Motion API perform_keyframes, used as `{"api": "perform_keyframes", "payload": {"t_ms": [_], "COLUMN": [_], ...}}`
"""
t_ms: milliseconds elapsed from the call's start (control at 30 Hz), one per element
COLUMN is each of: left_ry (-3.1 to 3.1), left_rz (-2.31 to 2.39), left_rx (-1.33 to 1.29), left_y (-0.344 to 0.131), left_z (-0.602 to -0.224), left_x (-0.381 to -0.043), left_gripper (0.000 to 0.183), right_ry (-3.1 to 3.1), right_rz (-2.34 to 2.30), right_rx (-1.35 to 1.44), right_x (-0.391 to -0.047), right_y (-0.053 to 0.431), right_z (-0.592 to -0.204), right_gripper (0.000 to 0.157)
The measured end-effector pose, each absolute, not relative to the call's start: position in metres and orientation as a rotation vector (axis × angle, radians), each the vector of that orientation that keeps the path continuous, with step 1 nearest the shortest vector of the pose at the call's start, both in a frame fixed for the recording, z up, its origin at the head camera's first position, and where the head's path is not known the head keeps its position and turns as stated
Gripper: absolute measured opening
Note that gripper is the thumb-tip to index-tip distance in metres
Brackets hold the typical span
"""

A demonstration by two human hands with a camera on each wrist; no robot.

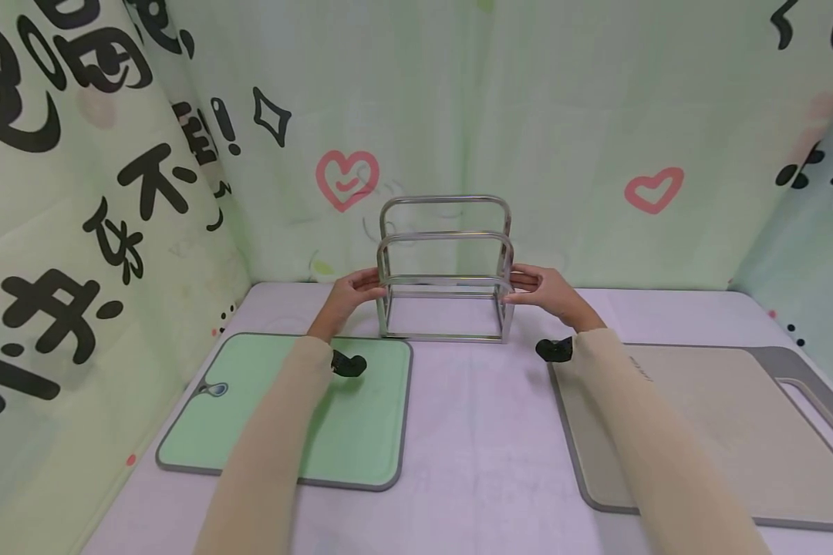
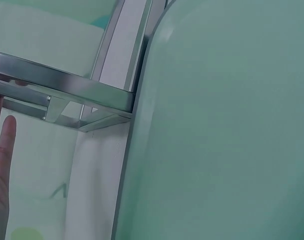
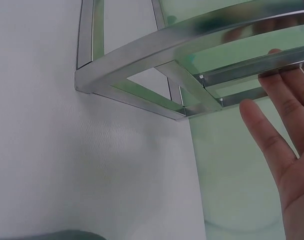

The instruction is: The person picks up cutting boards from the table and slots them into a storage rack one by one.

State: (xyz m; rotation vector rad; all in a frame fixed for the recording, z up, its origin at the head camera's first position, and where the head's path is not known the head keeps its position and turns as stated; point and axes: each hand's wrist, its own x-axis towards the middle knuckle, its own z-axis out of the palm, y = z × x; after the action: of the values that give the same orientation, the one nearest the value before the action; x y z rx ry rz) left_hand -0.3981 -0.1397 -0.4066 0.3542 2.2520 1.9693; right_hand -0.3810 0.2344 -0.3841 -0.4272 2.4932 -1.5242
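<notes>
A shiny metal rack [image 1: 446, 338] with several upright loops stands on the table between both hands, near the back curtain. At its left side my left hand [image 1: 350, 297] holds the frame, thumb in front and fingers reaching behind. My right hand [image 1: 548, 291] holds the opposite side the same way. Up close, the left wrist view has the rack's side bars [image 2: 67, 85] beside a hand at the left edge. In the right wrist view, fingertips [image 3: 274, 75] reach behind the rack's bars [image 3: 142, 55], and the thumb is hard to make out.
On the left lies a green cutting board [image 1: 361, 416] with a grey rim, beneath the left forearm. A beige board [image 1: 708, 432] with a grey handle lies at the right, under the right forearm. Pale green curtains [image 1: 562, 116] with printed lettering enclose the lilac table [image 1: 479, 462].
</notes>
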Motion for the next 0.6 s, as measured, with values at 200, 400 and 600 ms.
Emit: {"api": "perform_keyframes", "payload": {"t_ms": [200, 400, 600], "left_ry": [2.244, 2.242, 2.238], "left_rz": [1.976, 1.989, 1.984], "left_rx": [0.373, 0.415, 0.435], "left_y": [-0.129, -0.117, -0.108], "left_z": [-0.408, -0.409, -0.410], "left_x": [-0.398, -0.398, -0.398], "left_gripper": [0.053, 0.051, 0.051], "right_ry": [2.499, 2.517, 2.535], "right_rz": [-1.514, -1.486, -1.452], "right_rx": [-0.408, -0.395, -0.375], "right_x": [-0.379, -0.375, -0.372], "right_y": [0.247, 0.258, 0.267], "right_z": [-0.385, -0.383, -0.380], "right_gripper": [0.080, 0.080, 0.079]}}
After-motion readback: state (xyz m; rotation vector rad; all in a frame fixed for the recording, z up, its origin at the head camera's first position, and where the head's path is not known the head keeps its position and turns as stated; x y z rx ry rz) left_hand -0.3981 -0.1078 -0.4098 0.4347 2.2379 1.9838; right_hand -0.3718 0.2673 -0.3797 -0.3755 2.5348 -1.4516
